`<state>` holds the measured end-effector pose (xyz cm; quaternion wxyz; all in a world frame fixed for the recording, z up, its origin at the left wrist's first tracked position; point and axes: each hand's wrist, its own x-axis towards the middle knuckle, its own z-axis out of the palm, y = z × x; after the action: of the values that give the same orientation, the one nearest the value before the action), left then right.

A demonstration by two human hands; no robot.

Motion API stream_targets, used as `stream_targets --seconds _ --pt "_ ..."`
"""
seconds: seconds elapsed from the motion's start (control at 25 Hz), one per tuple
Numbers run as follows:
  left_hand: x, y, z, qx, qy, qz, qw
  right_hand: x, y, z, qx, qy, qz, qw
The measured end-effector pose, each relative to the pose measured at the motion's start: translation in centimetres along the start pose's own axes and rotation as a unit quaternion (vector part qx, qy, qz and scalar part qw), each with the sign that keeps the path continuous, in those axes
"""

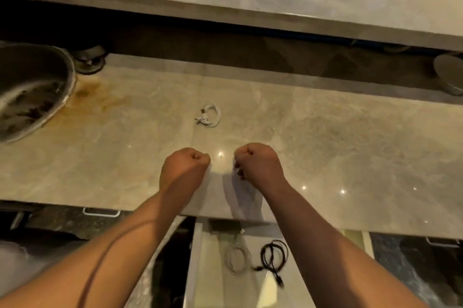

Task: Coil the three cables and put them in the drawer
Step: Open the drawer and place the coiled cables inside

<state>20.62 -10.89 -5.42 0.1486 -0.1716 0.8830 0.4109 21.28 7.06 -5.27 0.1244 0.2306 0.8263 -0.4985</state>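
A coiled white cable (210,114) lies on the marble counter (325,137), a little beyond my hands. My left hand (186,166) and my right hand (258,162) are both closed into fists over the counter near its front edge, with nothing visible in them. Below the counter edge a white drawer (200,270) stands open. In it lie a coiled white cable (236,255) and a coiled black cable (273,256), side by side between my forearms.
A large metal bowl (32,92) sits at the left on the counter beside a rusty stain (95,97). A raised marble ledge (225,14) runs along the back. A round grey object (448,72) sits at the far right. Drawer handles (101,212) show beneath the counter.
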Motion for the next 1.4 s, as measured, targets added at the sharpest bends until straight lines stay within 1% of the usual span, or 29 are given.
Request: stream_targets --seconds 0.08,0.2,0.32,0.44,0.56,0.68,0.72,0.8,0.88,1.0,1.12,1.24,1.32,1.4 --pt "4.0 0.0 -1.6 -0.024 0.004 0.000 1.000 3.6 -2.0 1.8 0.007 0.009 0.011 1.000" --pt "9.5 1.0 -2.2 -0.017 0.006 -0.010 1.000 7.8 -3.8 3.9 -0.023 0.033 0.007 0.999" --pt "14.2 2.8 -1.9 0.012 -0.032 -0.012 0.999 10.7 -4.6 5.4 -0.030 0.044 0.019 0.998" --pt "15.8 4.1 -1.5 0.056 -0.081 0.014 0.995 12.2 -5.3 5.9 -0.036 0.045 0.005 0.998" --pt "14.8 5.0 -1.2 0.069 -0.084 0.040 0.993 12.3 -5.3 5.6 -0.068 0.031 -0.008 0.997" --pt "12.2 4.5 -0.6 0.010 -0.108 0.001 0.994 10.3 -3.8 4.1 -0.060 0.029 0.014 0.998" --pt "11.0 4.2 -0.2 0.008 -0.122 0.001 0.992 9.1 -3.0 3.2 -0.056 0.025 0.026 0.998" --pt "7.9 3.6 1.0 0.057 -0.154 0.030 0.986 6.2 -0.5 1.3 -0.053 0.014 0.048 0.997" --pt "4.1 3.8 2.9 0.104 -0.165 0.058 0.979 2.8 2.5 -1.0 -0.035 0.016 0.075 0.996" --pt "-1.4 3.9 6.6 0.158 -0.173 0.086 0.968 -1.7 6.8 -4.3 -0.013 0.034 0.112 0.993" --pt "-7.6 4.3 11.0 0.214 -0.196 0.127 0.948 -6.5 11.6 -8.3 -0.011 0.053 0.130 0.990" --pt "-13.1 4.1 15.2 0.246 -0.216 0.166 0.930 -10.8 16.6 -11.6 -0.007 0.083 0.152 0.985" --pt "-15.7 3.3 17.7 0.256 -0.230 0.164 0.925 -12.9 19.8 -12.8 -0.008 0.088 0.169 0.982" --pt "-17.1 1.7 19.9 0.245 -0.260 0.128 0.925 -14.0 22.6 -12.9 -0.012 0.077 0.190 0.979"
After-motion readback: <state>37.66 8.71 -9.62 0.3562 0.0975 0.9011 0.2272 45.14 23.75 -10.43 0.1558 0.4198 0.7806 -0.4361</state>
